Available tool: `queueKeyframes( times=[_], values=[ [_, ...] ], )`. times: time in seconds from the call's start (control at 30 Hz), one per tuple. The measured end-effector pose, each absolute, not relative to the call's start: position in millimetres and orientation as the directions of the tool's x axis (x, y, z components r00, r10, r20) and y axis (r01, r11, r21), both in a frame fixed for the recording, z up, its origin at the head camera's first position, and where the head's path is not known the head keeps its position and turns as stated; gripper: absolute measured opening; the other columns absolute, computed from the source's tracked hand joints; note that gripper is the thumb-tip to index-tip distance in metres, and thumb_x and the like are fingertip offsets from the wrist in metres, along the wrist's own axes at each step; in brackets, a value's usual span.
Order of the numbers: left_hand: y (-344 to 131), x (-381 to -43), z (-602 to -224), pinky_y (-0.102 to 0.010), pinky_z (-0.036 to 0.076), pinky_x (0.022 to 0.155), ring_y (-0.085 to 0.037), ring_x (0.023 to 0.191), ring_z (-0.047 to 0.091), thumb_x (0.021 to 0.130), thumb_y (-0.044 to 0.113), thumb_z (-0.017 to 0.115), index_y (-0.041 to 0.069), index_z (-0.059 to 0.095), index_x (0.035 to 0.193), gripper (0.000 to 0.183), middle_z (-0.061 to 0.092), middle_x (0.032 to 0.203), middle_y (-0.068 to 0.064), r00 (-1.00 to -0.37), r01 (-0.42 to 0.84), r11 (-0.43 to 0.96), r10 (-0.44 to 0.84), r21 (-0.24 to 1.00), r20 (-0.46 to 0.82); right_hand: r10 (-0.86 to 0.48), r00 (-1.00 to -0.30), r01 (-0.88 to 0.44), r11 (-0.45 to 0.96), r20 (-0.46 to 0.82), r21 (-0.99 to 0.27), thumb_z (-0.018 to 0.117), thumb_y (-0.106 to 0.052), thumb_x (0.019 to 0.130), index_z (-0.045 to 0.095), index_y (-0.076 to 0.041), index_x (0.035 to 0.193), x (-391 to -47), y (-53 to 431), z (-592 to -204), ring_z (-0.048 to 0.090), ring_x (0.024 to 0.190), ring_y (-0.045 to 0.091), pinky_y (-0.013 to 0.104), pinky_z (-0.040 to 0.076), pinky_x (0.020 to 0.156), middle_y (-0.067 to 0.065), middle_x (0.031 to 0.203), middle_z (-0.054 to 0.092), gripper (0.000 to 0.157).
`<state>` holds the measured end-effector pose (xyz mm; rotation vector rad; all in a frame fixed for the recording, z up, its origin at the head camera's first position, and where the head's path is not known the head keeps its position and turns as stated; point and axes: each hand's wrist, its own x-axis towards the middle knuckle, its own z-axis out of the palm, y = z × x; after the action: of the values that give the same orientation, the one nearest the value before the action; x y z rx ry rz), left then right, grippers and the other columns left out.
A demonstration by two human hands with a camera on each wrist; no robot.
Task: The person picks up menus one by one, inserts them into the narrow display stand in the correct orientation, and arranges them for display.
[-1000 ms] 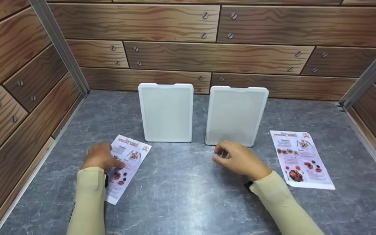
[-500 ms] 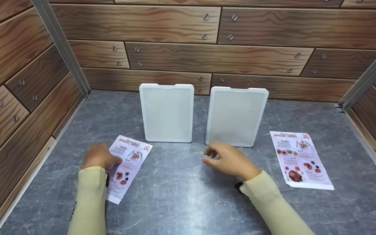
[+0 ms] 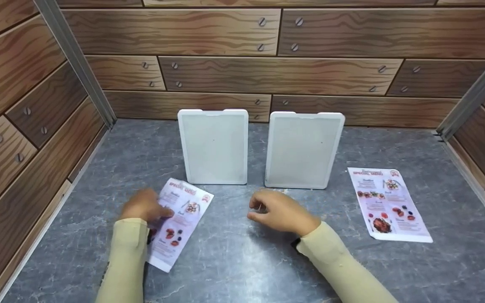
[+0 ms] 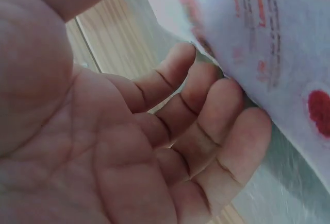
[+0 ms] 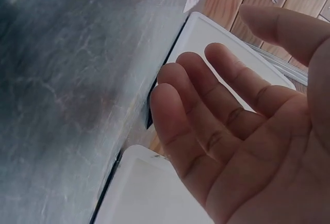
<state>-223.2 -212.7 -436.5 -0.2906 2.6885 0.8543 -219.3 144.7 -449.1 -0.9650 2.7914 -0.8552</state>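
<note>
My left hand (image 3: 143, 207) is at the left edge of a printed menu sheet (image 3: 185, 214), pinching it with the thumb on its printed face. In the left wrist view the curled fingertips (image 4: 227, 98) meet the edge of the menu sheet (image 4: 278, 44), and the thumb tip is out of frame. My right hand (image 3: 282, 212) hovers with loosely bent fingers and nothing in them, in front of two white upright display panels. The left panel (image 3: 215, 147) stands just behind the held sheet's top corner; the right panel (image 3: 303, 151) stands behind my right hand.
A second menu sheet (image 3: 390, 206) lies face up on the right of the grey marbled table (image 3: 225, 269). Wood-patterned walls (image 3: 217, 73) close in the back and both sides, with metal posts (image 3: 78, 67) at the corners.
My left hand and its menu sheet have shifted right, closer to the left panel. My right hand has moved left. The panels and second sheet stay put.
</note>
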Motion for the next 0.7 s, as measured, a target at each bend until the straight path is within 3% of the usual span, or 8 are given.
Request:
queueKeyframes(
  times=[0.17, 0.33, 0.53, 0.7],
  values=[
    [-210.2, -223.7, -434.5, -0.038, 0.054, 0.062, -0.028, 0.073, 0.065, 0.080, 0.022, 0.086, -0.009, 0.062, 0.104, 0.046, 0.066, 0.088, -0.018, -0.942, -0.234, 0.812, -0.055, 0.534, -0.330, -0.584, -0.805, -0.546, 0.657, 0.108, -0.519, 0.074, -0.026, 0.095, 0.068, -0.011, 0.098, -218.5, 143.8, -448.4, 0.064, 0.088, 0.017, 0.041, 0.054, 0.082, 0.000, 0.094, 0.067, 0.016],
    [-216.9, -224.2, -433.2, -0.051, 0.055, 0.081, -0.034, 0.090, 0.064, 0.080, 0.025, 0.086, -0.017, 0.056, 0.124, 0.068, 0.066, 0.108, -0.029, -0.956, -0.203, 0.835, -0.057, 0.511, -0.287, -0.582, -0.809, -0.530, 0.658, 0.085, -0.535, 0.074, -0.026, 0.096, 0.069, -0.011, 0.100, -214.9, 141.5, -447.8, 0.064, 0.089, 0.017, 0.041, 0.054, 0.083, 0.000, 0.096, 0.067, 0.016],
    [-211.9, -225.4, -434.7, -0.051, 0.054, 0.077, -0.034, 0.086, 0.062, 0.078, 0.023, 0.088, -0.017, 0.056, 0.118, 0.065, 0.065, 0.102, -0.027, -0.956, -0.200, 0.851, -0.061, 0.486, -0.286, -0.594, -0.801, -0.539, 0.657, 0.078, -0.526, 0.073, -0.027, 0.096, 0.069, -0.010, 0.102, -213.8, 139.6, -449.2, 0.064, 0.091, 0.017, 0.042, 0.054, 0.083, 0.000, 0.098, 0.067, 0.019],
    [-205.6, -225.9, -435.3, -0.054, 0.054, 0.083, -0.036, 0.090, 0.062, 0.080, 0.023, 0.087, -0.020, 0.050, 0.128, 0.075, 0.064, 0.109, -0.030, -0.956, -0.194, 0.865, -0.060, 0.464, -0.287, -0.597, -0.799, -0.541, 0.660, 0.073, -0.521, 0.073, -0.028, 0.096, 0.069, -0.011, 0.102, -215.1, 139.4, -449.6, 0.064, 0.090, 0.017, 0.042, 0.054, 0.083, 0.000, 0.097, 0.067, 0.019]
  ],
)
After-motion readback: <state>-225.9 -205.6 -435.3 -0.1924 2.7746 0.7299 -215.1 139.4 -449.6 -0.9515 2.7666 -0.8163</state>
